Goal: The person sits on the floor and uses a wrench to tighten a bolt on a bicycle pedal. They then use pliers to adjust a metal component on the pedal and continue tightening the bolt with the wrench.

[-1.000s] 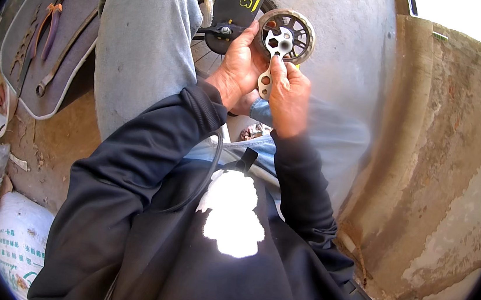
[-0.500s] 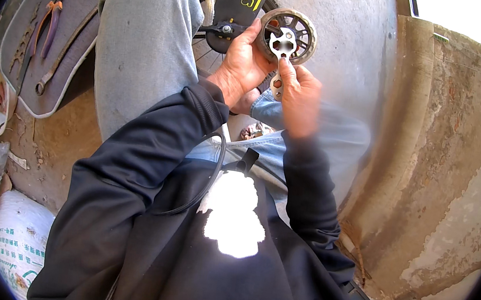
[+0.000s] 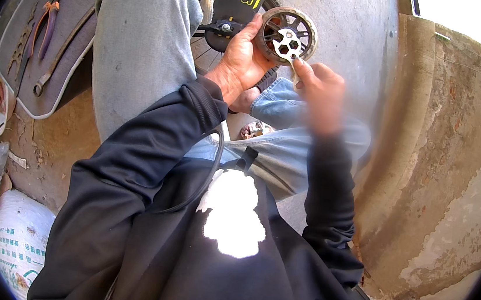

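Observation:
A small wheel [image 3: 312,40] with black spokes and a pale, translucent-looking tire faces up in front of me. My left hand [image 3: 240,62] grips it from the left, thumb along its edge and the other fingers hidden behind. Between thumb and fingers my right hand [image 3: 321,91] pinches the handle of a flat, silvery multi-hole wrench [image 3: 281,49]. The wrench's head lies over the wheel near its hub, tilted up to the left. Just left of the wheel is a bolt [image 3: 226,28] on a dark bicycle part.
A bicycle with a black guard [image 3: 241,3] stands ahead, by my knee. At left, a grey padded board [image 3: 78,45] carries pliers [image 3: 50,22], a long wrench [image 3: 56,66] and other flat tools. A white sack [image 3: 21,232] sits lower left; a worn wall [image 3: 452,143] rises at right.
My right hand has moved right, swinging the wrench's handle from nearly upright to a slant. The left hand still holds the wheel in nearly the same place.

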A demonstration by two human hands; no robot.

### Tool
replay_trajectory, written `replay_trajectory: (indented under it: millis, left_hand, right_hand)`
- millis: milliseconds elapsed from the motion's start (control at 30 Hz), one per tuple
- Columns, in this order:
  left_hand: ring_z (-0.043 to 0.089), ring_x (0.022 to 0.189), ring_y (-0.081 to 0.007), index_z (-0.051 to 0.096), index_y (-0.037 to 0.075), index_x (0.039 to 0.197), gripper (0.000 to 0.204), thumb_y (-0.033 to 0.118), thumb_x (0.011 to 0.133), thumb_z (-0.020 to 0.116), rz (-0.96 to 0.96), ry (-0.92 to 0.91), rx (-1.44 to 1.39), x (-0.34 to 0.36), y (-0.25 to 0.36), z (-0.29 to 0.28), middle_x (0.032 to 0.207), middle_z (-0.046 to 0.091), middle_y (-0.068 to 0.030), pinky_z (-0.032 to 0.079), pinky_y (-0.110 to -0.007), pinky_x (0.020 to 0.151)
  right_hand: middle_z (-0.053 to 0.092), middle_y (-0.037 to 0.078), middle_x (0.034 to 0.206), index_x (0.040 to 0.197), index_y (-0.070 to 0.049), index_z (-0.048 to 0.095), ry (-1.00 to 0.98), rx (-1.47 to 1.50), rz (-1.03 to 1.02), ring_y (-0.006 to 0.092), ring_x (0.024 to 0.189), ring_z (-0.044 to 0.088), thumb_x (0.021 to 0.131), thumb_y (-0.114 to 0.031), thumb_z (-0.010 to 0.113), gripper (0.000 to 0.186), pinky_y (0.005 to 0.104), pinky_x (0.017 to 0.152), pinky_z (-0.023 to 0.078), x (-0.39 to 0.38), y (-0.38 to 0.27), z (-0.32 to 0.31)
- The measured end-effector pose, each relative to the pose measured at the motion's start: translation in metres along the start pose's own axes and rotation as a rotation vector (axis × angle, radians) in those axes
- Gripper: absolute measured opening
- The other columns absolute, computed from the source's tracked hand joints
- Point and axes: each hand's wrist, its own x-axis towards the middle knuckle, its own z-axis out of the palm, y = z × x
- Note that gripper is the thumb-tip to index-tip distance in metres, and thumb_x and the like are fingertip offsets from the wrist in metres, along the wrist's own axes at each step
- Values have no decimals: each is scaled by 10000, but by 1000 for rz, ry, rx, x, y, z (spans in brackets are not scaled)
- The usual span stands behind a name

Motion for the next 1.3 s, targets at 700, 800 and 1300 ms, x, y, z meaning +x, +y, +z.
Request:
replay_trajectory:
  millis: [700, 800, 1300]
  left_hand:
    - [512, 1163, -224, 470, 122, 1267, 483, 472, 970, 322, 9, -11, 104, 4, -1, 1, 1244, 533, -74, 452, -481, 958]
    - [517, 1156, -223, 476, 113, 1260, 489, 474, 970, 321, 7, 13, 111, 4, -1, 1, 1235, 542, -75, 449, -476, 962]
    - [503, 1161, -232, 478, 116, 1262, 485, 471, 972, 320, -23, -12, 105, 3, 1, 11, 1249, 529, -75, 427, -476, 980]
  right_hand:
    - [581, 31, 565, 741, 15, 668, -158, -253, -119, 64, 512, 504, 800, -246, 714, 272, 231, 484, 416, 37, -3, -35]
    - [583, 34, 574, 759, 12, 676, -169, -268, -140, 68, 519, 505, 795, -248, 724, 267, 231, 484, 417, 42, -1, -38]
    - [621, 82, 694, 840, -2, 683, -438, -421, -249, 145, 611, 568, 773, -339, 731, 347, 258, 566, 489, 105, -17, -64]
